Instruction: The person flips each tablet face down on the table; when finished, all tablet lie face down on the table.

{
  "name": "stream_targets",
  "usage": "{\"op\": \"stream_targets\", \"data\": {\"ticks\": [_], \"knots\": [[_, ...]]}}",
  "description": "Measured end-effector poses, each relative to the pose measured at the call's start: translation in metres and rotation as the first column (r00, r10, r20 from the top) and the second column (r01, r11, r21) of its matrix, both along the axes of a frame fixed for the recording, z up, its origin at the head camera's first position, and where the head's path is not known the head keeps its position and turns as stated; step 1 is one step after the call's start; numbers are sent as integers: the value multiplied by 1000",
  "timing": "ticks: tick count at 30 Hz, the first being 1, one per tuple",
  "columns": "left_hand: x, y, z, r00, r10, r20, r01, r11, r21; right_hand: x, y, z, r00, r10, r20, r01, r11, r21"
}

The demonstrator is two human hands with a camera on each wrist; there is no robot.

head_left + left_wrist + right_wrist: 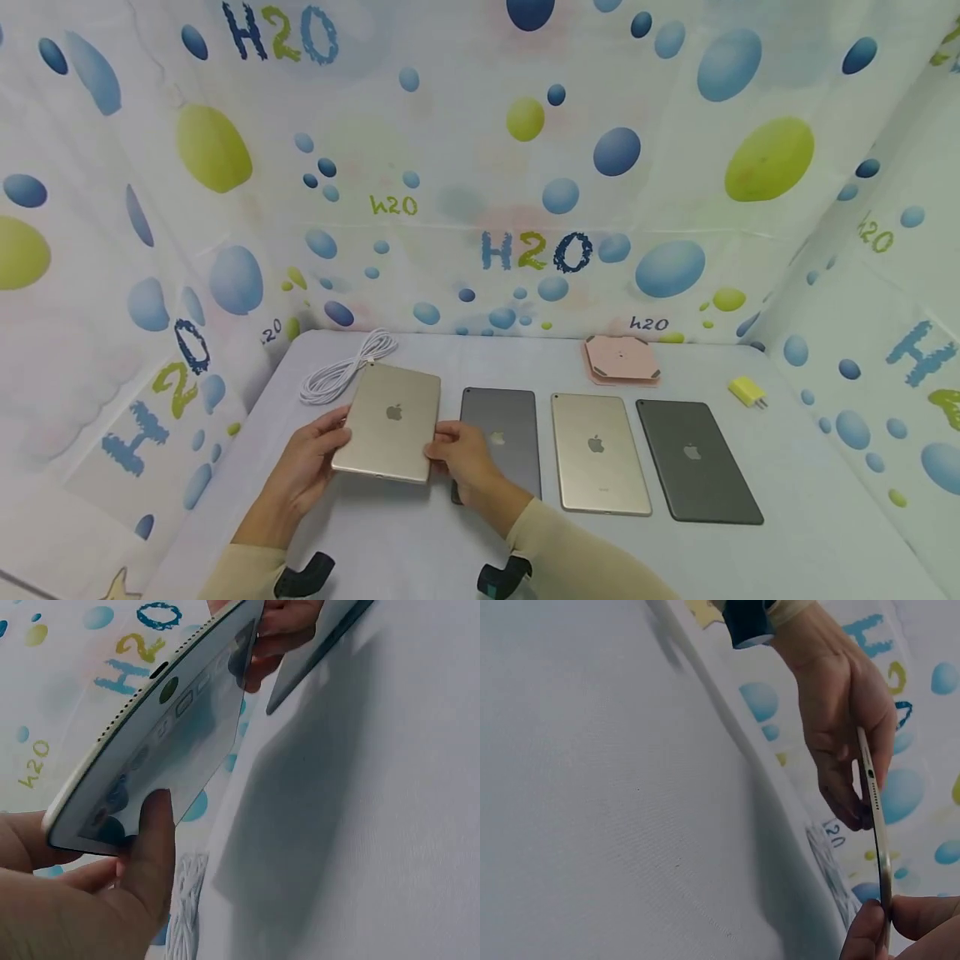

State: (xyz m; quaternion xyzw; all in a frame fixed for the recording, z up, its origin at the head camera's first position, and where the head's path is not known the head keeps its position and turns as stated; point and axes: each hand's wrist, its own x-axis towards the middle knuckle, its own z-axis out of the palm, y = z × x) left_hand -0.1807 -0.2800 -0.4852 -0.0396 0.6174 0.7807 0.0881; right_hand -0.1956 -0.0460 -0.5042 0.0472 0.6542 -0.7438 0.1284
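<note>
Both hands hold a gold tablet (pixel 390 442) up over the table, its back with an apple logo toward the head camera. My left hand (pixel 303 467) grips the left edge; in the left wrist view its thumb (pixel 156 814) lies on the glossy screen (pixel 187 739), which mirrors the printed cloth. At the lower right edge, my right hand (pixel 476 471) pinches the tablet between thumb and fingers, as the right wrist view shows with the tablet edge-on (pixel 882 840). Behind the right hand lies a grey tablet (pixel 517 450), partly covered by it.
A second gold tablet (pixel 600 467) and a dark grey tablet (pixel 701 475) lie face down to the right. Farther back are a coiled white cable (pixel 330 379), pink octagonal pieces (pixel 621 360) and a yellow plug (pixel 746 391). Printed cloth (pixel 450 150) hangs around the white table (pixel 390 550).
</note>
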Motion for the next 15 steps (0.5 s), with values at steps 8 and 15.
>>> {"op": "stream_targets", "data": {"ticks": [8, 15], "knots": [[-8, 1, -8, 995, 61, 80, -37, 960, -278, -3, 1, 2, 999, -31, 15, 31, 1000, -5], [-11, 2, -17, 993, 83, 83, -49, 935, -351, -4, 2, -2, 999, -29, 28, 29, 1000, -12]]}}
